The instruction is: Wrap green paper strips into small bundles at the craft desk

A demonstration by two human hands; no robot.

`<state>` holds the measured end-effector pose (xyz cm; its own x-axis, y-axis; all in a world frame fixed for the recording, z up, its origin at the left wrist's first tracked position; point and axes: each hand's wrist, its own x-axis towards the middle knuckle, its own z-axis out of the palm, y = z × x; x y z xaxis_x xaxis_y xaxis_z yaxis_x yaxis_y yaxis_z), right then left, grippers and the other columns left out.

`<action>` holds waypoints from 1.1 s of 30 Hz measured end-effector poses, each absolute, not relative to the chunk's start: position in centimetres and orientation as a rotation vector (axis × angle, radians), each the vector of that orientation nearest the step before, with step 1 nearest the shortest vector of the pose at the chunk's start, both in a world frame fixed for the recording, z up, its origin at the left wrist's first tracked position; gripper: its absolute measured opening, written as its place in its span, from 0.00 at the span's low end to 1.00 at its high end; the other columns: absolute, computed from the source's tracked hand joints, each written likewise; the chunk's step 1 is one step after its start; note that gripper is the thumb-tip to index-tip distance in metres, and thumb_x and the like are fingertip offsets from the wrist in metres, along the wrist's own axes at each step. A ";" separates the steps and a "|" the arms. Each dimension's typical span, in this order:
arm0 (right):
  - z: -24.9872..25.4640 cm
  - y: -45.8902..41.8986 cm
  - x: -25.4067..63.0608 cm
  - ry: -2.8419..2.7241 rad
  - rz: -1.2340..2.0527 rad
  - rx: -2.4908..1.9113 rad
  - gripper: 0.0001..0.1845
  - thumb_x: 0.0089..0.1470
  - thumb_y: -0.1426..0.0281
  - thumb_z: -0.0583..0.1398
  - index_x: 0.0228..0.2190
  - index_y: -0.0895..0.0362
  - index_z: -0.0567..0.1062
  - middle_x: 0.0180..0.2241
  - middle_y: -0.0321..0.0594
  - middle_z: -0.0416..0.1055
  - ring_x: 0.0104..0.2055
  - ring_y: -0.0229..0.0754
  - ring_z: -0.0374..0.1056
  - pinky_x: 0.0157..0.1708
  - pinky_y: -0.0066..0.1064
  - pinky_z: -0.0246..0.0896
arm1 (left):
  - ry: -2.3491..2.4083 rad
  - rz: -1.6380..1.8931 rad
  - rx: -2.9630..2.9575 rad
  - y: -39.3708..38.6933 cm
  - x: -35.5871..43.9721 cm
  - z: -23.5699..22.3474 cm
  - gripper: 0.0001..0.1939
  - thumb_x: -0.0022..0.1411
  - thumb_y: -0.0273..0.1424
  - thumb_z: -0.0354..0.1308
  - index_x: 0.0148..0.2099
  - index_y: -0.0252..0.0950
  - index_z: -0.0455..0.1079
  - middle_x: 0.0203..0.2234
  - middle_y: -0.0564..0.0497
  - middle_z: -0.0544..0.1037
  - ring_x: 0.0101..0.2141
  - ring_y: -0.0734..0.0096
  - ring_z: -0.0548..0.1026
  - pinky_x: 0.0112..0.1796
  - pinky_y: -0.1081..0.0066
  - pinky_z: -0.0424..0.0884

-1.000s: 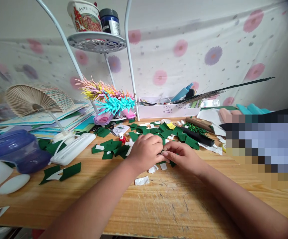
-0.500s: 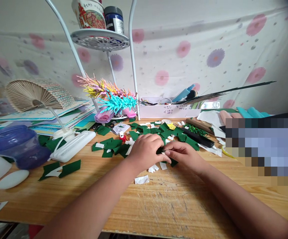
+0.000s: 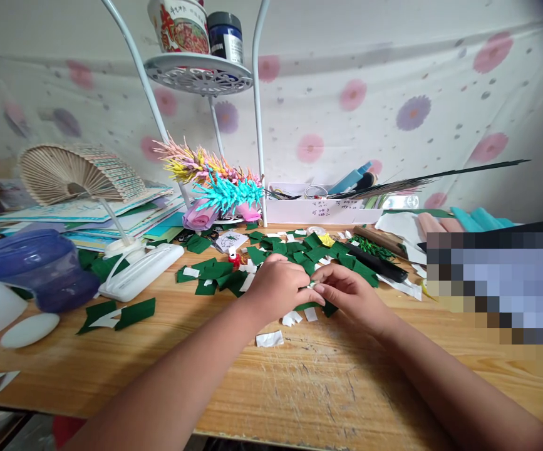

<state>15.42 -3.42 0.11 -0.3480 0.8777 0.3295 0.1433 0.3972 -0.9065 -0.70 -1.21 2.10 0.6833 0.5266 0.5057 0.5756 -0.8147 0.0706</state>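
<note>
Left hand: I saw the left hand [image 3: 278, 288] with its fingers curled, its thumb set a little apart from them; I couldn't tell whether it gripped anything.
Right hand: the right hand [image 3: 353, 297] had thumb and forefinger bent close together; its grip, too, I couldn't tell.
Pale scrap: the tiny pale scrap [image 3: 312, 285] showed where the fingertips of both hands met, partly hidden.
Green pieces: matte, dark green pieces [image 3: 215, 270], mostly four-sided, overlapped beneath and around the hands.
White slips: thin, creased white slips [image 3: 270, 339] lay among them and nearer me.
Table: smooth, wood-grained table [image 3: 309, 388], scratched near the front.
Black roll: a smooth black roll [image 3: 379, 263] lay to the right, beside frilly green strands [image 3: 369, 245].
Bristly stems: soft-looking, spiky turquoise and yellow-pink stems [image 3: 231, 191] leaned behind.
Fan: pleated, arched fan [image 3: 83, 175] at far left.
</note>
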 end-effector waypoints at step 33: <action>-0.4 -3.2 16.3 -1.695 1.295 -0.666 0.06 0.49 0.71 0.55 0.23 0.57 0.69 0.22 0.34 0.60 0.25 0.33 0.56 0.26 0.26 0.51 | -0.921 -1.065 -3.128 -1.6 -0.5 2.2 0.14 0.41 0.39 0.61 0.20 0.33 0.64 0.17 0.58 0.64 0.21 0.80 0.61 0.23 0.79 0.56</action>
<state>16.33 -3.21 -0.36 -0.4730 0.8218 0.3178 -0.0908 0.3133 -0.9453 -0.52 -1.61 2.17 0.6699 0.5681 0.4781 0.3916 -0.8173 0.4226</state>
